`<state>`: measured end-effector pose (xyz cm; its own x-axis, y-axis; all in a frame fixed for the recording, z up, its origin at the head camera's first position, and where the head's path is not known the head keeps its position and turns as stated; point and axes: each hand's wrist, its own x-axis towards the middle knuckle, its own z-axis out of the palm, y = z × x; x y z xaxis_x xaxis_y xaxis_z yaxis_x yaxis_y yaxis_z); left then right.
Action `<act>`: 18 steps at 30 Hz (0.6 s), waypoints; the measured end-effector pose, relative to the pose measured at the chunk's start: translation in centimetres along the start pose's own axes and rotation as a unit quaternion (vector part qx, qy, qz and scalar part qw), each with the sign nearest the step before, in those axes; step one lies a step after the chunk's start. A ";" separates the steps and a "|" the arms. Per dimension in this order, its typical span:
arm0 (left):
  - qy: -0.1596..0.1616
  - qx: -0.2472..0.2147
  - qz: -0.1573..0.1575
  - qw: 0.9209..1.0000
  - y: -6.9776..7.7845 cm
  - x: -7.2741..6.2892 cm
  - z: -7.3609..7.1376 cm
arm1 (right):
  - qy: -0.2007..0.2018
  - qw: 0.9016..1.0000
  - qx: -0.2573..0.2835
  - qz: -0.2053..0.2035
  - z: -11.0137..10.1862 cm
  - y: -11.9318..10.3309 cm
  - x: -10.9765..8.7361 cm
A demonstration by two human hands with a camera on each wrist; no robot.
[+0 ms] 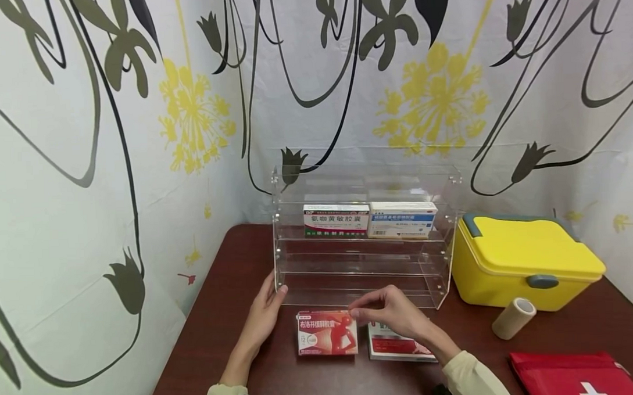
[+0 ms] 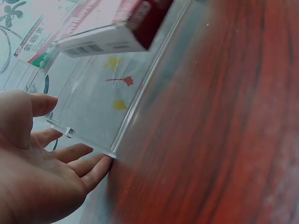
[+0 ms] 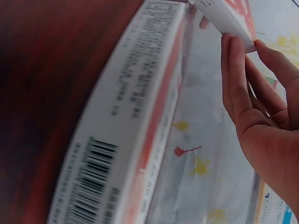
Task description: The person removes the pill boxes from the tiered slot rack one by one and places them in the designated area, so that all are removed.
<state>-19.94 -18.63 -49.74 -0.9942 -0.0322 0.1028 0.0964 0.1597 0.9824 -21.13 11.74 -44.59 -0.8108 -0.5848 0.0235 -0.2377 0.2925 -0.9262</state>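
The work in hand seems, in my judgement, to be about half way. Two medicine boxes have their place on one upper level of the clear rack (image 1: pixel 361 273): a white, red and green box (image 1: pixel 337 221) and, at its right side, a white and blue box (image 1: pixel 403 220). Two others are not on the rack. The red-orange box (image 1: pixel 326 335) is in front of its lowest part, with the printed face toward the person; the right hand (image 1: pixel 396 312) pinches it by the edge, between the thumb and the fingers. It appears to be lifted, but I cannot tell exactly how high. The white and red box (image 1: pixel 397 350) lies on the surface (image 1: pixel 216 317), partly hidden under this hand, so it is probably what remains.

The left hand (image 1: pixel 259 316) has relaxed, rather extended fingers, which touch the left side panel of the rack near its lower front; it carries no box. Whether the yellow case (image 1: pixel 508 281) and the red pouch (image 1: pixel 568 372) belong to this work, I cannot say.
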 end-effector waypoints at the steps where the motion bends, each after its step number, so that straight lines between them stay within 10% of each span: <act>1: -0.001 -0.002 0.001 1.000 0.0 0.0 0.0 | -0.001 1.000 0.001 0.000 0.1 0.2 0.0; 18: 0.000 0.004 -0.002 1.000 0.0 0.0 -0.1 | 0.052 0.992 -0.113 -0.008 1.2 0.6 0.8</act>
<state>-19.93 -18.70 -49.70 -0.9947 -0.0322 0.0979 0.0911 0.1680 0.9816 -21.25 10.59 -45.54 -0.8541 -0.5129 0.0861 -0.3544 0.4528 -0.8182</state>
